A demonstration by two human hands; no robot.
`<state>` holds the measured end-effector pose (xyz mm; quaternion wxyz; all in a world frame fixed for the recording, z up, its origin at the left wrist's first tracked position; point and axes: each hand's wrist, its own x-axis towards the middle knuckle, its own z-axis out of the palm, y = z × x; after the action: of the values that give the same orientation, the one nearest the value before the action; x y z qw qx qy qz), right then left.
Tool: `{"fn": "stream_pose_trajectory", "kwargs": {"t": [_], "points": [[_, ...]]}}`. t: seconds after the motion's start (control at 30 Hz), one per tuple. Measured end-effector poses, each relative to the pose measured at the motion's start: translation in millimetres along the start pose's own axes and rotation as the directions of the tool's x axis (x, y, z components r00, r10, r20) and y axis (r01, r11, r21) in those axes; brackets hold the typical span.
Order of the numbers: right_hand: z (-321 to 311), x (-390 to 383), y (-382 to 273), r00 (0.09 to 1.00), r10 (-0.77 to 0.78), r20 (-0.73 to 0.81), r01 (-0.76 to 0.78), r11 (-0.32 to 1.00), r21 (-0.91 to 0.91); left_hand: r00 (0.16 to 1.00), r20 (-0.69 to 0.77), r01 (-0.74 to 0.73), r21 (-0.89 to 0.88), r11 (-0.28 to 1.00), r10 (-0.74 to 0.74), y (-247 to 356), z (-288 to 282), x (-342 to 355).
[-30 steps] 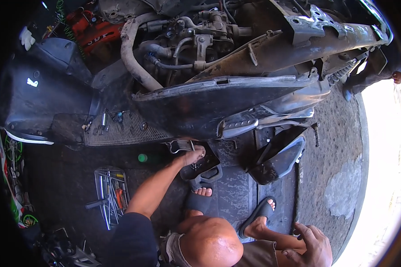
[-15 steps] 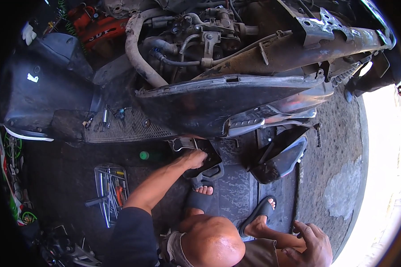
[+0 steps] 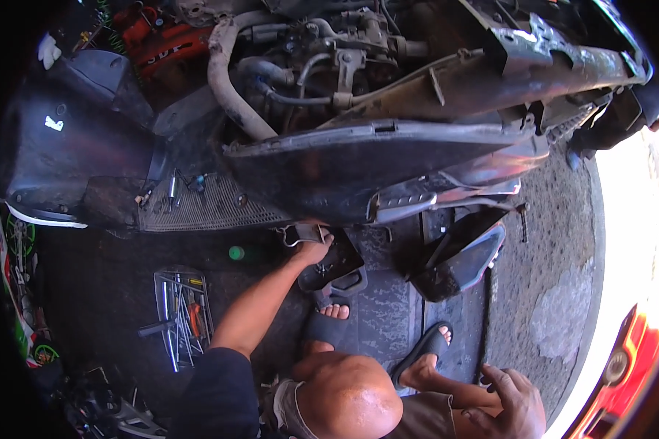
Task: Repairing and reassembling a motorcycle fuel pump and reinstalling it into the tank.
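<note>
My left hand (image 3: 315,250) reaches down to a black plastic tray (image 3: 353,272) with small parts in it. Its fingers are curled at the tray's left side, against a pale curved piece (image 3: 302,234); what they hold, if anything, is hidden. My right hand (image 3: 516,406) is at the lower right by my leg, fingers apart and holding nothing. Just beyond the tray stands a partly stripped scooter, its dark side panel (image 3: 359,168) overhanging and its engine (image 3: 329,58) exposed.
A wire rack of tools (image 3: 183,318) lies left of my arm, near a green-capped bottle (image 3: 236,253). Right of the tray rests a loose dark body panel (image 3: 458,256). Small parts (image 3: 173,189) sit on the footboard. Another person's dark-clothed leg (image 3: 611,135) shows at far right.
My left hand has moved from the tray's middle toward its far left side, beside the pale piece. A red vehicle has come into view at the right edge. My right hand stays put.
</note>
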<state>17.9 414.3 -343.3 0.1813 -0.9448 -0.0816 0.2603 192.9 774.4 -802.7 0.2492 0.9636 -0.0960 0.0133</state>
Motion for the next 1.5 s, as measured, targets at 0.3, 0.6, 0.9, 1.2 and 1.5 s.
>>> {"fn": "stream_pose_trajectory", "kwargs": {"t": [0.3, 0.6, 0.9, 1.2, 1.5], "points": [[-0.7, -1.8, 0.1, 1.000, -0.007, -0.004, 0.007, 0.999, 0.036, 0.895, 0.422, 0.285, -0.291, 0.913, -0.145, -3.9, 7.1, -4.7], [1.2, -2.5, -2.1, 1.000, 0.010, -0.006, -0.010, 0.999, 0.044, 0.822, 0.513, 0.159, 0.213, 0.964, -0.248, 48.4, -7.7, -16.1], [-0.5, -4.2, -6.4, 1.000, 0.022, 0.002, -0.022, 0.999, 0.038, 0.779, 0.573, 0.612, -0.783, 0.112, -0.253, 11.5, -0.7, -8.0], [-5.2, 1.6, -8.9, 0.999, 0.039, 0.016, -0.040, 0.997, 0.067, 0.810, 0.582, 0.063, 0.029, 0.998, -0.068, 37.8, -11.9, -3.8], [-5.5, -4.5, -22.4, 0.999, 0.051, -0.009, -0.050, 0.996, 0.071, 0.801, 0.592, -0.057, 0.222, 0.973, -0.088, 60.1, -19.2, -29.7]]}}
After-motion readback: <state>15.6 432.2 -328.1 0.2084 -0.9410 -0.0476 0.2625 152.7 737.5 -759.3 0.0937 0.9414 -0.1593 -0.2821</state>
